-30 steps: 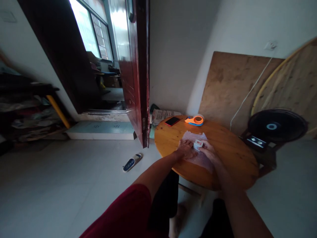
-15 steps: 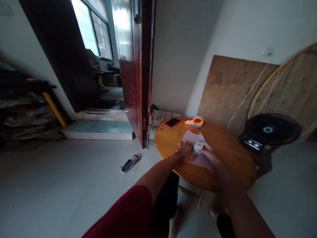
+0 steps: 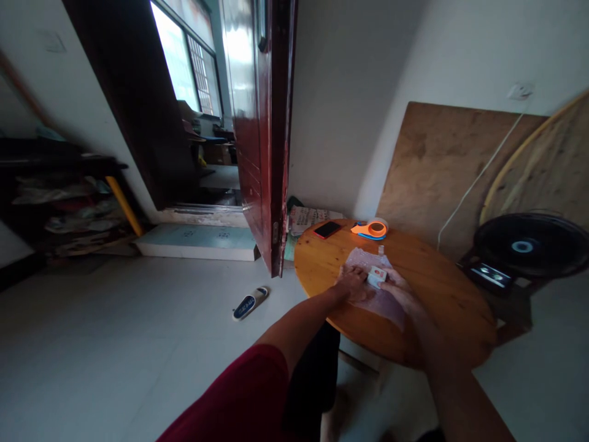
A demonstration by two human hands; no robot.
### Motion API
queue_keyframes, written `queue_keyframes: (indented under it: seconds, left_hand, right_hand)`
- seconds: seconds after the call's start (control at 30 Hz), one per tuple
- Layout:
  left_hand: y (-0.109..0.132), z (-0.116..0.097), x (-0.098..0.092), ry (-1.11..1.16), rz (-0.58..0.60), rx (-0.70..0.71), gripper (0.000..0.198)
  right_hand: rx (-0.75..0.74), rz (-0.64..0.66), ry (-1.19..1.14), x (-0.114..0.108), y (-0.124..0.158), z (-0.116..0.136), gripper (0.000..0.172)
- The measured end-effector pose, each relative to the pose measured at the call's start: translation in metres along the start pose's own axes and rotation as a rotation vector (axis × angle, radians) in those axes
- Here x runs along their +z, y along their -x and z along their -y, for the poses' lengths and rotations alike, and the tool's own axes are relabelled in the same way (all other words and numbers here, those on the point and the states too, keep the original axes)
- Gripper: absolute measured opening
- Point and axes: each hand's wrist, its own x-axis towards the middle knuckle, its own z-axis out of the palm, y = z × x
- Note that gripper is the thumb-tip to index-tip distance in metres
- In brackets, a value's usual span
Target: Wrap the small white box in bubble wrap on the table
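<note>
On the round wooden table [image 3: 442, 301] lies a sheet of bubble wrap [image 3: 381, 307], pale and slightly purple. My left hand [image 3: 353, 285] rests flat on its left part, fingers stretched toward a small white box [image 3: 377, 276] with a red mark. The box sits over the middle of the sheet. My right hand [image 3: 396, 286] grips it from the right side, thumb at the near edge and fingers behind. Some of the right fingers are hidden by the box.
An orange tape dispenser [image 3: 376, 229] and a red-edged phone [image 3: 327, 229] lie at the table's far side. A black fan-like device [image 3: 529, 245] stands to the right. Left of the table are an open door [image 3: 264, 135] and a slipper [image 3: 251, 303] on the floor.
The view has shifted a little left, so everything appears further right. Both hands keep nearly the same places on the bubble wrap and box.
</note>
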Motion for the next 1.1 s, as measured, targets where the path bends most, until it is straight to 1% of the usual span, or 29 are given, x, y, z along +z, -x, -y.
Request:
queue_keyframes:
  seconds: [0.1, 0.27, 0.4, 0.5, 0.57, 0.67, 0.77, 0.9, 1.1]
  left_hand:
    - [0.000, 0.000, -0.001, -0.005, 0.010, -0.007, 0.068]
    - [0.000, -0.003, -0.004, -0.044, 0.007, -0.040, 0.063]
    - [0.000, -0.003, 0.000, -0.020, 0.003, -0.024, 0.063]
    - [-0.004, 0.002, 0.006, 0.019, -0.004, -0.007, 0.067]
    - [-0.005, 0.004, 0.009, 0.056, -0.034, -0.023, 0.072]
    - [-0.005, 0.004, 0.010, 0.081, -0.047, -0.022, 0.081]
    - [-0.005, 0.005, 0.010, 0.078, -0.042, -0.029, 0.083]
    - [-0.005, 0.007, 0.010, 0.078, -0.033, -0.036, 0.081]
    - [-0.001, 0.004, 0.005, 0.102, -0.044, -0.015, 0.072]
  right_hand:
    - [0.038, 0.041, -0.036, 0.000, 0.000, 0.002, 0.036]
    - [0.067, 0.052, -0.069, 0.001, 0.004, 0.008, 0.035]
    - [0.095, 0.052, -0.086, 0.000, 0.007, 0.003, 0.039]
    - [0.104, 0.038, -0.096, 0.000, 0.005, -0.006, 0.042]
    - [0.106, 0.049, -0.109, 0.000, 0.005, -0.010, 0.044]
    - [0.095, 0.075, -0.129, 0.000, 0.005, -0.012, 0.045]
    - [0.084, 0.097, -0.138, -0.001, 0.006, -0.014, 0.044]
    - [0.078, 0.119, -0.132, -0.002, 0.004, -0.019, 0.039]
    - [0.069, 0.141, -0.118, -0.003, 0.004, -0.017, 0.041]
